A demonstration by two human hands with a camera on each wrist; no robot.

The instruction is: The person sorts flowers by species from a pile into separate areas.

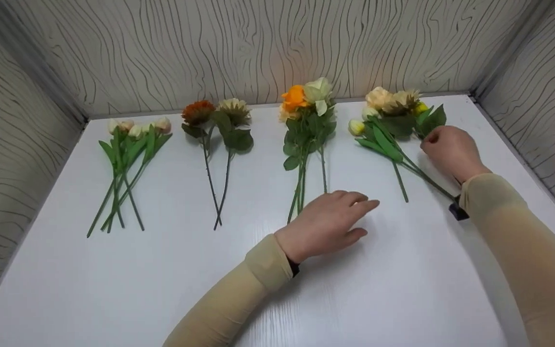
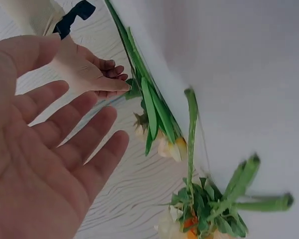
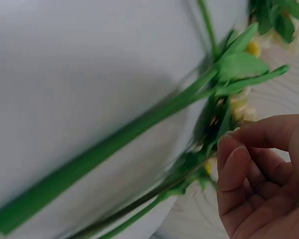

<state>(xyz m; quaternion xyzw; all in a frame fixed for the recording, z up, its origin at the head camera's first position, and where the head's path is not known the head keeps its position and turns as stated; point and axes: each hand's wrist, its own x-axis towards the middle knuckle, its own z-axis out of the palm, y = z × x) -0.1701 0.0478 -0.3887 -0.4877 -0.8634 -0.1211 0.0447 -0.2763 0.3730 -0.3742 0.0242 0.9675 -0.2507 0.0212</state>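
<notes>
My right hand [image 1: 451, 150] is at the right-hand bunch of flowers, thumb and forefinger pinching a green leaf [image 2: 133, 88] on one of its stems. That bunch mixes a peach flower [image 1: 378, 98], a beige flower [image 1: 402, 101] and pale yellow tulips [image 1: 356, 127], with stems running down toward my right wrist. Close up in the right wrist view, a thick green tulip stem [image 3: 114, 137] crosses in front of the fingers. My left hand [image 1: 328, 224] holds nothing, its fingers spread over the lower stems of the middle bunch, which has an orange rose [image 1: 294, 98] and a white rose [image 1: 318, 90].
Farther left lie a rust-orange flower [image 1: 198, 112] and a cream flower [image 1: 234, 112] with crossed stems. Several pale pink and white tulips [image 1: 135, 131] lie at the far left. Wood-patterned panels [image 1: 210, 53] wall the white table [image 1: 162, 289] at the back and sides.
</notes>
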